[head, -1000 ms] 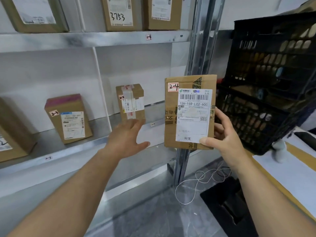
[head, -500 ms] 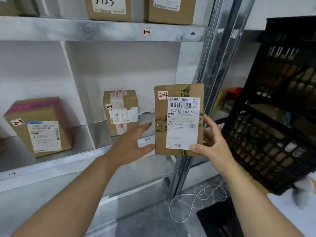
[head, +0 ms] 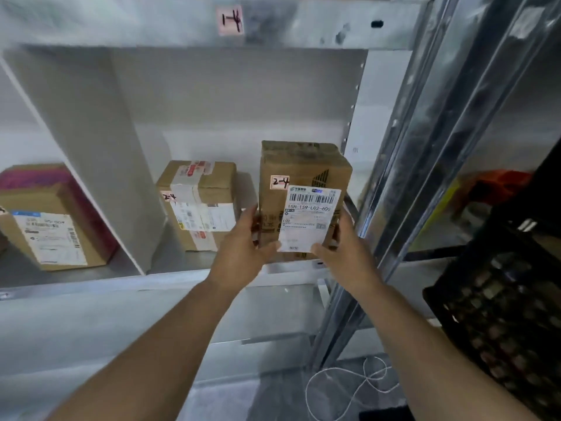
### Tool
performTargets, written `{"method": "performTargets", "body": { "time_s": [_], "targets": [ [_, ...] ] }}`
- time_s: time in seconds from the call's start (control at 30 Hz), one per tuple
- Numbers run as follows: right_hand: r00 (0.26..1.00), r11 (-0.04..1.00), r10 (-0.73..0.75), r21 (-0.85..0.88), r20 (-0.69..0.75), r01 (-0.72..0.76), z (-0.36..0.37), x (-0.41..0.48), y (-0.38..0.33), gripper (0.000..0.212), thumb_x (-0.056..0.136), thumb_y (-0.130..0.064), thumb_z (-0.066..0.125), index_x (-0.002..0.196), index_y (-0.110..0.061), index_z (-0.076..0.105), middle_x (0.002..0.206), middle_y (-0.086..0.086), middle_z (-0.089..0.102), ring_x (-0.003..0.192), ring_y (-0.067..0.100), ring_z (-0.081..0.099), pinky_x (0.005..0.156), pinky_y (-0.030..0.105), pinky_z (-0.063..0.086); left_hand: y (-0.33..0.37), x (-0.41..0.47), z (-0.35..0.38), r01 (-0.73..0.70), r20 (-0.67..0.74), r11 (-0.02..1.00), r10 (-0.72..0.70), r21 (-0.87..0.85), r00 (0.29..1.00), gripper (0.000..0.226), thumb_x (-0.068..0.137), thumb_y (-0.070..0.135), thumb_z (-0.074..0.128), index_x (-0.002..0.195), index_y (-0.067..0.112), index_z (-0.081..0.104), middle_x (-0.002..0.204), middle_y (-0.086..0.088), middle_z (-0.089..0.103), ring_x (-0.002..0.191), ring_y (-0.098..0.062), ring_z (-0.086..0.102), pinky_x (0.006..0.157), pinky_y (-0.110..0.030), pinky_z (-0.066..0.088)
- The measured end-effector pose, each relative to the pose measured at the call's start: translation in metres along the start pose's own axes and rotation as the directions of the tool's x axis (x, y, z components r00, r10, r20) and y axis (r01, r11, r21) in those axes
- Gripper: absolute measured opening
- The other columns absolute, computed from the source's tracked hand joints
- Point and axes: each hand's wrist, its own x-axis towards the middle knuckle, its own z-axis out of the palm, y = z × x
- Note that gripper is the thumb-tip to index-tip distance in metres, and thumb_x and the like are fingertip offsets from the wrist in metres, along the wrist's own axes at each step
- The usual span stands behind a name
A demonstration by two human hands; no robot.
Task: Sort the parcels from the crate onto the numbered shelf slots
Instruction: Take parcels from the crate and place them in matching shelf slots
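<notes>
A brown cardboard parcel marked "2-4", with a white shipping label, stands upright in the right-hand slot of the middle shelf. My left hand holds its lower left edge, thumb on the front. My right hand grips its lower right corner, thumb on the label. Another taped parcel marked "2-4" stands just left of it in the same slot. The black plastic crate is at the right edge.
A white divider separates this slot from the one at left, where a parcel with a magenta top leans. The shelf above bears a "1-4" tag. A metal upright stands right of the slot. White string lies on the floor.
Both hands have carried the labelled parcel forward into the shelf slot, beside the taped parcel. My left hand, free before, now holds its left edge. The view has moved closer.
</notes>
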Motion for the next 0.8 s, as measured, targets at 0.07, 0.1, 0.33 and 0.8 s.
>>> {"method": "performTargets", "body": {
  "time_s": [0.07, 0.1, 0.33, 0.8],
  "targets": [
    [1.0, 0.996, 0.01, -0.086, 0.005, -0.01, 0.007, 0.017, 0.01, 0.082, 0.089, -0.011, 0.063, 0.148, -0.038, 0.012, 0.14, -0.003, 0.053, 0.122, 0.024, 0.056, 0.096, 0.042, 0.049, -0.009, 0.013, 0.014, 0.006, -0.026, 1.0, -0.005, 0.025, 1.0, 0.069, 0.084, 0.015, 0.071, 0.14, 0.033, 0.035, 0.127, 0.009, 0.061, 0.114, -0.014, 0.06, 0.098, -0.036, 0.05],
    [1.0, 0.994, 0.007, -0.108, 0.017, -0.005, 0.01, 0.024, 0.015, 0.081, 0.09, -0.01, 0.061, 0.149, -0.035, 0.011, 0.142, -0.002, 0.051, 0.123, 0.025, 0.055, 0.096, 0.04, 0.049, -0.015, 0.02, 0.02, 0.016, -0.038, 0.999, -0.014, 0.034, 0.999, 0.068, 0.085, 0.015, 0.07, 0.14, 0.031, 0.035, 0.128, 0.007, 0.061, 0.115, -0.016, 0.059, 0.099, -0.037, 0.049],
    [0.999, 0.988, -0.011, -0.157, 0.035, 0.016, 0.027, 0.055, 0.038, 0.084, 0.09, -0.005, 0.058, 0.151, -0.03, 0.007, 0.145, 0.0, 0.047, 0.125, 0.026, 0.053, 0.095, 0.036, 0.049, -0.048, 0.047, 0.047, 0.115, -0.102, 0.991, -0.108, 0.064, 0.989, 0.075, 0.086, 0.015, 0.068, 0.147, 0.029, 0.026, 0.13, 0.005, 0.06, 0.119, -0.016, 0.056, 0.093, -0.023, 0.041],
    [0.999, 0.951, 0.026, -0.31, 0.029, -0.015, 0.024, 0.031, 0.036, 0.084, 0.086, -0.014, 0.064, 0.15, -0.019, 0.01, 0.145, 0.007, 0.033, 0.13, 0.025, 0.042, 0.098, 0.034, 0.044, -0.045, 0.022, 0.036, 0.102, -0.067, 0.982, -0.092, 0.161, 0.994, 0.097, 0.077, 0.034, 0.074, 0.15, 0.038, 0.01, 0.145, 0.003, 0.044, 0.125, -0.02, 0.051, 0.097, -0.045, 0.05]
  ]
}}
